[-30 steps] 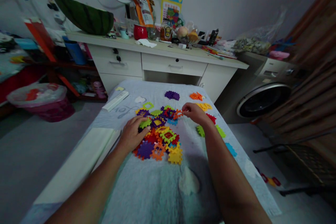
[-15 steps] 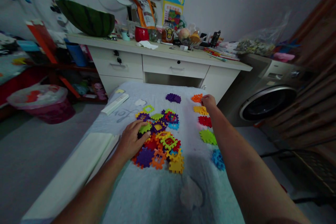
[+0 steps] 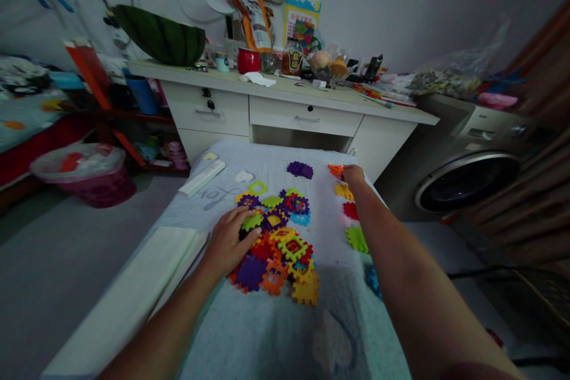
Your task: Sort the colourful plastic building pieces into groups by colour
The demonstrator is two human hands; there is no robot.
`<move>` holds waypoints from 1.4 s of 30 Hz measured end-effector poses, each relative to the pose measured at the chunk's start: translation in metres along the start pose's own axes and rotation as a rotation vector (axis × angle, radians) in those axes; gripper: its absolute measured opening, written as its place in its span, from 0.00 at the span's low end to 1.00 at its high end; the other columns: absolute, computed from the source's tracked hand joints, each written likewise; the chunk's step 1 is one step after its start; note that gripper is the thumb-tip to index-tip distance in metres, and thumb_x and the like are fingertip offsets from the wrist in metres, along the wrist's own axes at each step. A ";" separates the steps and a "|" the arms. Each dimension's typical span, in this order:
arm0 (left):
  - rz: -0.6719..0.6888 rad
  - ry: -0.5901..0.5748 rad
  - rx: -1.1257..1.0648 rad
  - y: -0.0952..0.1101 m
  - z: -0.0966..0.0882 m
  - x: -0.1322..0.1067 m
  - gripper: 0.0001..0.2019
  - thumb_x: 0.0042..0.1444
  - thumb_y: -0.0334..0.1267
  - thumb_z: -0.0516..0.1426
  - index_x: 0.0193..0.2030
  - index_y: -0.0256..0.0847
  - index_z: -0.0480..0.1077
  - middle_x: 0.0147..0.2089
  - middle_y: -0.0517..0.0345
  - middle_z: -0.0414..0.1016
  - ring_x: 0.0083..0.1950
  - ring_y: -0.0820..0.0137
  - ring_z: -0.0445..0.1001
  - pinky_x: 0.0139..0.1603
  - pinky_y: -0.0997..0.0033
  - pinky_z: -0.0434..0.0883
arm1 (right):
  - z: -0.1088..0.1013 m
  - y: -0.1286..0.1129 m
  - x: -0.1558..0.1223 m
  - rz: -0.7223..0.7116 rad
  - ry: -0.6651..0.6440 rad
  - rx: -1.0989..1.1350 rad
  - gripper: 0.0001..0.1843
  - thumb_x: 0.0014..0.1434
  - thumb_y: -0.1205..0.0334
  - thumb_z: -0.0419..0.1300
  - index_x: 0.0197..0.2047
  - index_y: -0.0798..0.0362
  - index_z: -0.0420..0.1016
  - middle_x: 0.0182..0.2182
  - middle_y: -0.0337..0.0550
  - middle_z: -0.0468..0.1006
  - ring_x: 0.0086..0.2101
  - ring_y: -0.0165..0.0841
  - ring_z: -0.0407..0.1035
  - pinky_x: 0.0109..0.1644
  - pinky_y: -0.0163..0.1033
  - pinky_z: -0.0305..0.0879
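My left hand rests on the left side of a pile of coloured, toothed plastic building pieces. Its thumb and fingers are spread around a green piece. My right hand is closed at the far right of the bed-like cloth surface, its fingertips at an orange toothed piece and partly hidden. Below it run a yellow piece, a red piece, a green group and a blue group, partly behind my right forearm. Purple pieces lie apart at the back.
A white box-like strip lies at the back left of the pale cloth. Behind stands a white desk crowded with jars and packets. A washing machine is at right, a pink bin at left.
The view has shifted slightly, moving everything a little to the right and down. My right hand covers the orange pieces from a slightly different position; my left hand stays on the pile.
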State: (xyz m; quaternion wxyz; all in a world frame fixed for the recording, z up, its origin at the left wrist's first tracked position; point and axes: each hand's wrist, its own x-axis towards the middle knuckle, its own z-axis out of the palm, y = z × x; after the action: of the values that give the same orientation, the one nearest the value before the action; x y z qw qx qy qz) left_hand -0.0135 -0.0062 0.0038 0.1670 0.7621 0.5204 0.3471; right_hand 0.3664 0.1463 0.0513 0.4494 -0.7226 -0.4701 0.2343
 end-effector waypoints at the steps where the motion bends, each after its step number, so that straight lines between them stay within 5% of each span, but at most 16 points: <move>1: 0.000 -0.002 0.001 0.000 0.000 0.000 0.19 0.58 0.51 0.54 0.51 0.44 0.71 0.58 0.50 0.70 0.61 0.56 0.67 0.63 0.50 0.64 | 0.000 0.000 -0.002 0.033 0.051 0.008 0.05 0.50 0.68 0.63 0.33 0.55 0.73 0.16 0.33 0.63 0.19 0.28 0.66 0.24 0.33 0.67; 7: 0.009 -0.009 0.007 0.002 -0.001 0.001 0.19 0.58 0.50 0.54 0.51 0.43 0.71 0.58 0.49 0.70 0.60 0.57 0.67 0.63 0.50 0.64 | -0.001 -0.013 -0.027 0.083 0.106 0.114 0.08 0.49 0.70 0.60 0.36 0.56 0.72 0.23 0.36 0.71 0.22 0.25 0.68 0.27 0.31 0.68; 12: 0.013 0.008 0.012 0.001 0.000 0.000 0.19 0.58 0.50 0.54 0.51 0.44 0.71 0.58 0.50 0.70 0.60 0.57 0.68 0.63 0.51 0.64 | 0.006 -0.041 -0.072 -0.081 -0.227 0.167 0.08 0.53 0.68 0.60 0.38 0.55 0.72 0.29 0.39 0.75 0.26 0.26 0.71 0.27 0.29 0.64; 17: 0.038 0.011 0.008 0.002 0.000 0.000 0.19 0.59 0.50 0.53 0.51 0.41 0.71 0.57 0.48 0.71 0.59 0.57 0.69 0.61 0.51 0.65 | 0.016 -0.067 -0.116 -0.358 -0.497 -0.291 0.06 0.53 0.69 0.62 0.36 0.54 0.75 0.31 0.40 0.77 0.30 0.29 0.71 0.33 0.32 0.63; 20: 0.038 0.015 0.005 0.003 -0.001 0.000 0.19 0.58 0.50 0.54 0.50 0.41 0.71 0.56 0.49 0.72 0.58 0.57 0.69 0.61 0.51 0.65 | 0.023 -0.071 -0.129 -0.462 -0.464 -0.597 0.10 0.52 0.69 0.64 0.40 0.54 0.77 0.39 0.44 0.79 0.38 0.32 0.71 0.41 0.34 0.63; 25: 0.034 0.021 0.008 0.001 0.000 0.000 0.18 0.58 0.49 0.54 0.50 0.42 0.71 0.56 0.49 0.72 0.59 0.57 0.69 0.61 0.52 0.65 | 0.036 -0.062 -0.134 -0.416 -0.480 -0.829 0.19 0.54 0.67 0.63 0.50 0.56 0.75 0.47 0.49 0.78 0.45 0.36 0.71 0.44 0.34 0.62; 32: 0.037 0.015 0.011 0.001 0.000 0.000 0.19 0.59 0.49 0.54 0.51 0.42 0.71 0.57 0.49 0.71 0.59 0.57 0.68 0.61 0.51 0.65 | 0.040 -0.058 -0.132 -0.401 -0.479 -0.817 0.13 0.56 0.71 0.57 0.43 0.56 0.78 0.40 0.47 0.81 0.39 0.33 0.72 0.38 0.34 0.58; 42: 0.025 0.000 0.028 0.002 -0.001 -0.001 0.18 0.59 0.49 0.54 0.51 0.42 0.71 0.58 0.49 0.71 0.60 0.57 0.68 0.62 0.51 0.64 | 0.040 -0.058 -0.141 -0.365 -0.541 -0.810 0.11 0.52 0.71 0.62 0.40 0.56 0.76 0.37 0.46 0.79 0.36 0.33 0.69 0.34 0.33 0.55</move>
State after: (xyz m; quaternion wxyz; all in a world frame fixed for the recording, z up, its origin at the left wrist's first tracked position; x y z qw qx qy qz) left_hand -0.0130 -0.0076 0.0055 0.1518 0.7709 0.5155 0.3420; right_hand 0.2458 0.0469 0.0709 0.0295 -0.6586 -0.7407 0.1295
